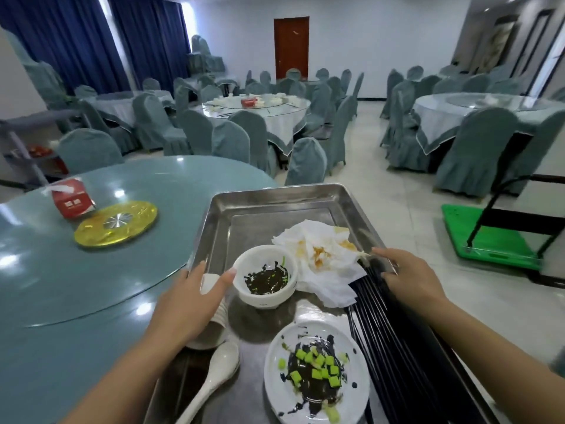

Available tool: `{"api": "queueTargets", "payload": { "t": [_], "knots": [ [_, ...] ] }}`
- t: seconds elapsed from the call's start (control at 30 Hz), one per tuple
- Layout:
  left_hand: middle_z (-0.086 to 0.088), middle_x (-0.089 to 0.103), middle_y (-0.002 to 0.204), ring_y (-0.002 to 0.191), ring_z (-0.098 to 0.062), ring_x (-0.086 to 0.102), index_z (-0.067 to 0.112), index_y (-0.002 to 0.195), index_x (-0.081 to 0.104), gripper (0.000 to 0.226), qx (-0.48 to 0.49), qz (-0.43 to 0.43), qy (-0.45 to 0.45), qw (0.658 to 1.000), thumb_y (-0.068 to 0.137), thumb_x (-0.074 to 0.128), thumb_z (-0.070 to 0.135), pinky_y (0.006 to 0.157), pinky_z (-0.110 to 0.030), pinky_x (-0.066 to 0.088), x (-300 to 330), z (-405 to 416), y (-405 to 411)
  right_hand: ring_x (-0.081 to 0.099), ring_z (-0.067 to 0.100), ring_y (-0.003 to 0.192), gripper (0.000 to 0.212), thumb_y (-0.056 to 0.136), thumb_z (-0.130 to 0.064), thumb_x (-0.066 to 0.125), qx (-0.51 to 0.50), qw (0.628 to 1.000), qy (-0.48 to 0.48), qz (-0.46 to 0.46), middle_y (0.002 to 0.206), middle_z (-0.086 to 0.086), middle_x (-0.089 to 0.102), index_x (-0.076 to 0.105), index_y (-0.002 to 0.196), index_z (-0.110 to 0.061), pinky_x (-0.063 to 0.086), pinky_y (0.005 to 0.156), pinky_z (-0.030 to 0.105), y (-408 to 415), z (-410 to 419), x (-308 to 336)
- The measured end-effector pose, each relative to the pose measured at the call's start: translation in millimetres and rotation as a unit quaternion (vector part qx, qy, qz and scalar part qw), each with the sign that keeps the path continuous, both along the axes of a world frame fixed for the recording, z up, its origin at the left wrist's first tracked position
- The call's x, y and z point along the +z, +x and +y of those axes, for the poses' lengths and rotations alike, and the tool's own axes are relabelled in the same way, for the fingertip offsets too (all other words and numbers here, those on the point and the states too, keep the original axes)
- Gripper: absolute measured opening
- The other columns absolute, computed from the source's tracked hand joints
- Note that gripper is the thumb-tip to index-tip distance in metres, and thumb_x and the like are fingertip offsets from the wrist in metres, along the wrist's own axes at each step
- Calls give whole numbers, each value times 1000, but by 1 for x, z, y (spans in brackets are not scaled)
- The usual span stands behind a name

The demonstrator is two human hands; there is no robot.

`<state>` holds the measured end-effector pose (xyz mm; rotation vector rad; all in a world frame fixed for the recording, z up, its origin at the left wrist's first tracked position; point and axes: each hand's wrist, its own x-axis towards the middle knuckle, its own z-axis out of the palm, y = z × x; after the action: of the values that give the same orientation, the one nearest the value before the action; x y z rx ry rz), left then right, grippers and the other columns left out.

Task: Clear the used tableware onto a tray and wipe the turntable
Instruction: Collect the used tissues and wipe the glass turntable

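Note:
A steel tray [244,206] sits at the edge of the round table. On it are a white bowl [265,278] with dark sauce, a white plate [316,373] with green cubes and sauce, a white spoon [214,374], stained paper napkins [321,261] and a bundle of black chopsticks [388,328]. My left hand [186,304] lies over a tilted stack of white cups [218,316], thumb and fingers around its rim, next to the bowl. My right hand [409,280] grips the far ends of the chopsticks on the tray's right side. The glass turntable [61,270] lies to the left.
A gold hub disc [116,223] and a red tissue box [72,200] sit on the turntable. A green platform trolley [489,240] stands on the floor to the right. Covered chairs and other round tables fill the room behind.

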<state>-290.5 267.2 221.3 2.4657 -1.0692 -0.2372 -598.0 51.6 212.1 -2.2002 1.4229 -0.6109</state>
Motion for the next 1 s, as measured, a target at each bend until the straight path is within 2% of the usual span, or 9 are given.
{"api": "queueTargets", "payload": {
  "t": [0.17,0.33,0.5,0.67,1.0],
  "knots": [
    [1,26,157,144,-17,22,22,149,30,119,-65,-6,3,998,58,12,98,114,-47,26,-2,-88,-50,53,19,120,55,81,-6,59,-41,999,-8,4,134,-5,57,57,129,-33,42,97,32,-69,-60,0],
    [-3,31,154,140,-22,32,24,147,34,110,-105,35,-18,994,64,22,95,112,-49,29,-9,-182,-104,54,20,119,57,82,-6,59,-81,997,-17,3,134,-4,57,55,132,-33,43,93,32,-134,-130,-2],
    [-5,40,148,134,-24,40,23,144,37,110,-144,29,-16,989,63,21,96,108,-47,36,-14,-258,-134,53,21,119,57,82,-6,59,-112,994,-16,8,135,-5,55,54,132,-33,44,93,34,-175,-187,-8],
    [-3,31,154,142,-20,27,24,148,32,101,-174,28,7,984,70,24,89,112,-48,30,-15,-332,-131,54,21,118,57,81,-5,59,-136,991,-12,5,134,-4,56,55,131,-33,45,94,34,-181,-247,-15],
    [-5,32,153,138,-26,34,29,149,28,98,-185,25,12,982,69,21,87,110,-47,32,-16,-484,-88,52,19,122,59,79,-4,58,-152,988,-4,29,133,-5,57,56,131,-31,43,98,33,-140,-385,-24]
  ]
}}
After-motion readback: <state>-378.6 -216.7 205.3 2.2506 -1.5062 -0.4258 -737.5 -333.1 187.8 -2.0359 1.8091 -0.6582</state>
